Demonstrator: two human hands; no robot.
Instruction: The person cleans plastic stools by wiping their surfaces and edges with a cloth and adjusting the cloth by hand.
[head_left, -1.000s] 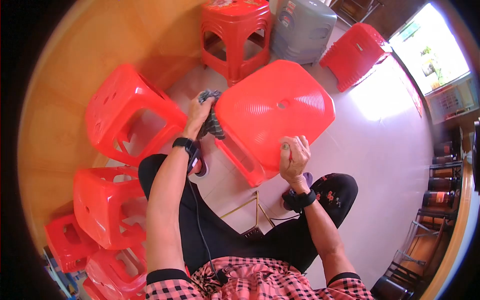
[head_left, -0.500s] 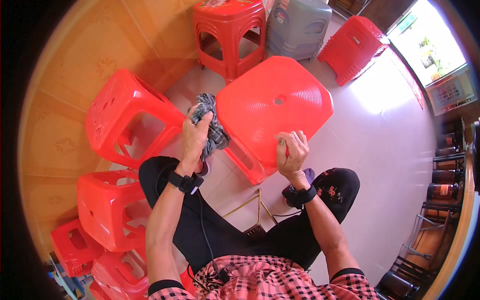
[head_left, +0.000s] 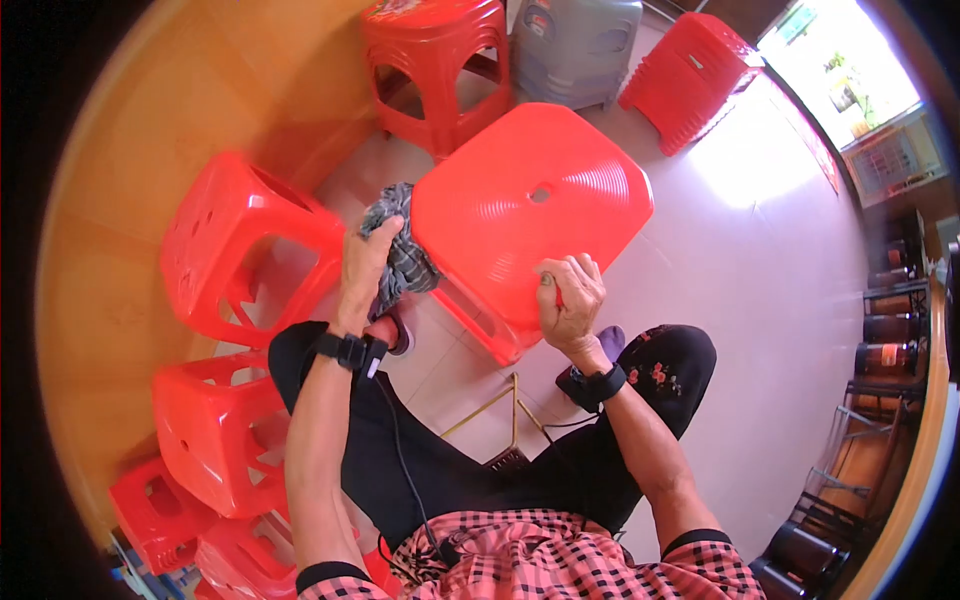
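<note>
A red plastic stool stands tilted in front of my knees, its ridged seat with a small central hole facing me. My left hand is closed on a crumpled dark striped cloth, which touches the stool's left edge. At the near right edge of the seat, my right hand grips the stool, fingers curled over the rim. The ends of those fingers are partly hidden.
More red stools stand at the left along an orange wall. Behind are a patterned red stool, a grey stack and a red stack. A metal frame lies between my legs.
The held stool has shifted slightly left in view, along with the background. My left hand and the cloth have also moved a little left and down, the cloth staying against the stool's left edge.
</note>
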